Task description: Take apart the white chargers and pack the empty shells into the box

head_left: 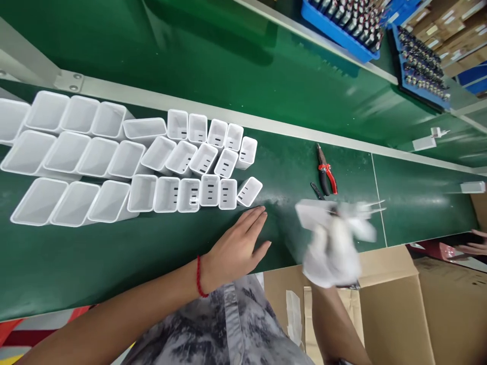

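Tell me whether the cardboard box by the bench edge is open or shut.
Open. The cardboard box has a flap spread outward toward the green bench, and its inside shows.

Around my desk (pixel 281 152): pliers, trays and cardboard.
Right of centre I see red-and-black pliers (pixel 325 172), jaws pointing to the top of the frame, with a small dark tool (pixel 316 191) just beside their handles; toward the upper right, a blue tray (pixel 338 36) and a flatter blue tray (pixel 422 90), both full of small parts, and brown cartons (pixel 449 25) in the corner; at lower right, an open cardboard box (pixel 395 314), and another person's hand (pixel 475 247) at the right edge.
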A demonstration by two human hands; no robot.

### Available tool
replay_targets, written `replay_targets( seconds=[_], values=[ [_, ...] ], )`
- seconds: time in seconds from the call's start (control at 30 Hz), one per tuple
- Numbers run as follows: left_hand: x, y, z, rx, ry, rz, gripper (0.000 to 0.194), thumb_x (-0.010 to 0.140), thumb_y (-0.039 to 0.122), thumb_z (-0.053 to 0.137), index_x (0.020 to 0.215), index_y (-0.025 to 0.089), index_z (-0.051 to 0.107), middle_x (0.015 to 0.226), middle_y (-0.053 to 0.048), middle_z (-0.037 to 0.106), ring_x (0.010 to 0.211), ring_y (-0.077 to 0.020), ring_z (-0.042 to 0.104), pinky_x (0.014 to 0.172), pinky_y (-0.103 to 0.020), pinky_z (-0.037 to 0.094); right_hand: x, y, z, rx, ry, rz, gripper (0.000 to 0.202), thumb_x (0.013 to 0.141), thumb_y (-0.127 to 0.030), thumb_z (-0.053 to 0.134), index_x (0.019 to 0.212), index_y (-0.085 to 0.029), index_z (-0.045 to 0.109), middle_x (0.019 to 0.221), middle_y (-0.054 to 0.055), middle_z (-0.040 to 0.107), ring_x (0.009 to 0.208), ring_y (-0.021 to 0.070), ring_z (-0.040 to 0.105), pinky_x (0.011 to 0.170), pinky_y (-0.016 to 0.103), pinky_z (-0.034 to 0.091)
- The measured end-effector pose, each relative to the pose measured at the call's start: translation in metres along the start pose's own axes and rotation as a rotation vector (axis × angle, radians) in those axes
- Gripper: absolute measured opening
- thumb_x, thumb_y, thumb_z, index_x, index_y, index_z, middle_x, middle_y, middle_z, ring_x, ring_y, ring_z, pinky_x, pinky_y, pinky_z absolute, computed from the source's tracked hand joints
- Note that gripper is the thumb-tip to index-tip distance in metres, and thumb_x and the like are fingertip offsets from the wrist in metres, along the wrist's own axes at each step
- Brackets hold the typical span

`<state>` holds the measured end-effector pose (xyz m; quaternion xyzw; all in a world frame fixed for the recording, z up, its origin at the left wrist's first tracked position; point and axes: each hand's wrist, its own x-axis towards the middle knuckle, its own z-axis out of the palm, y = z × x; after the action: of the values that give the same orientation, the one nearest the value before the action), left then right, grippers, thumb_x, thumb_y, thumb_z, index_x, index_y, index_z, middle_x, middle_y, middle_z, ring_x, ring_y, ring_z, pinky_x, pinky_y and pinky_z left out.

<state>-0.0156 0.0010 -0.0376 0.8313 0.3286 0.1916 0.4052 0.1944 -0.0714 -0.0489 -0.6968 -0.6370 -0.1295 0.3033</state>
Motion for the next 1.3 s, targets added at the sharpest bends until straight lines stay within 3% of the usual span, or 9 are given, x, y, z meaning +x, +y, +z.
replay_targets(
  seconds=[0.17,0.33,0.53,0.73,0.87,0.97,1.1,1.2,1.3],
  values=[
    [0.001,-0.007,0.0,-0.019,0.072,0.031,0.045,0.096,0.024,0.05,0.139,0.012,0.049,0.143,-0.016,0.055,0.136,-0.0274,0.05,0.112,-0.046,0.048,0.004,-0.007,0.01,-0.091,-0.064,-0.082,0.05,0.091,-0.013,0.062,0.138,-0.025,0.054,0.131,0.012,0.066,0.109,0.0254,0.07,0.086,0.033,0.063],
    [-0.001,-0.014,0.003,-0.024,0.1,0.04,0.044,0.096,0.025,0.051,0.14,0.017,0.05,0.142,-0.011,0.058,0.134,-0.0268,0.052,0.112,-0.043,0.048,0.006,-0.012,0.007,-0.063,0.058,0.03,0.051,0.093,-0.013,0.056,0.141,-0.028,0.052,0.133,0.009,0.065,0.114,0.0253,0.068,0.09,0.035,0.062],
    [0.0,-0.017,0.005,-0.03,0.069,-0.002,0.047,0.097,0.029,0.05,0.143,0.021,0.046,0.143,-0.01,0.056,0.133,-0.0287,0.053,0.108,-0.044,0.051,0.008,-0.008,0.024,-0.002,-0.06,0.011,0.053,0.091,-0.01,0.058,0.14,-0.029,0.053,0.136,0.01,0.063,0.116,0.0226,0.067,0.093,0.031,0.06],
    [0.015,0.008,0.005,-0.188,0.025,-0.088,0.082,0.087,0.026,0.064,0.154,0.023,0.016,0.157,-0.016,0.035,0.138,-0.0322,0.047,0.109,-0.046,0.048,0.01,-0.036,0.005,0.066,0.094,0.061,0.065,0.087,-0.013,0.065,0.146,-0.032,0.045,0.135,0.008,0.064,0.11,0.0249,0.07,0.084,0.033,0.063],
    [0.032,0.015,0.004,-0.315,0.103,-0.057,0.061,0.081,0.013,0.064,0.137,0.02,0.042,0.137,-0.015,0.056,0.125,-0.0292,0.058,0.104,-0.043,0.051,0.01,-0.052,-0.016,0.309,-0.054,-0.019,0.069,0.085,-0.019,0.07,0.146,-0.038,0.044,0.144,0.006,0.056,0.114,0.0274,0.068,0.089,0.039,0.062],
    [0.035,0.018,0.004,-0.426,0.101,-0.072,0.049,0.076,0.012,0.068,0.122,0.02,0.051,0.115,-0.009,0.067,0.106,-0.0273,0.066,0.091,-0.041,0.056,0.015,-0.052,-0.026,0.71,-0.151,0.208,0.062,0.092,-0.034,0.063,0.149,-0.031,0.04,0.145,0.01,0.054,0.119,0.0302,0.064,0.097,0.049,0.058],
    [0.035,0.022,0.004,-0.482,0.059,-0.087,0.046,0.075,0.013,0.069,0.117,0.021,0.052,0.113,-0.008,0.067,0.101,-0.0268,0.067,0.087,-0.04,0.056,0.021,-0.045,-0.026,1.041,-0.282,0.603,0.055,0.095,-0.049,0.053,0.142,-0.022,0.052,0.137,0.011,0.062,0.124,0.0319,0.061,0.105,0.053,0.051],
    [0.036,0.025,0.004,-0.434,0.047,-0.07,0.043,0.076,0.012,0.067,0.116,0.02,0.053,0.116,-0.01,0.065,0.106,-0.0279,0.065,0.089,-0.041,0.056,0.022,-0.044,-0.018,1.187,-0.353,0.723,0.065,0.09,-0.059,0.055,0.142,-0.02,0.053,0.136,0.011,0.062,0.125,0.0327,0.059,0.107,0.054,0.048],
    [0.035,0.026,0.005,-0.339,0.017,-0.021,0.047,0.08,0.012,0.061,0.125,0.021,0.05,0.124,-0.012,0.06,0.114,-0.028,0.062,0.096,-0.041,0.054,0.023,-0.049,-0.013,1.234,-0.288,0.736,0.063,0.085,-0.058,0.065,0.137,-0.023,0.058,0.136,0.009,0.062,0.126,0.0307,0.059,0.109,0.05,0.046]
  ],
)
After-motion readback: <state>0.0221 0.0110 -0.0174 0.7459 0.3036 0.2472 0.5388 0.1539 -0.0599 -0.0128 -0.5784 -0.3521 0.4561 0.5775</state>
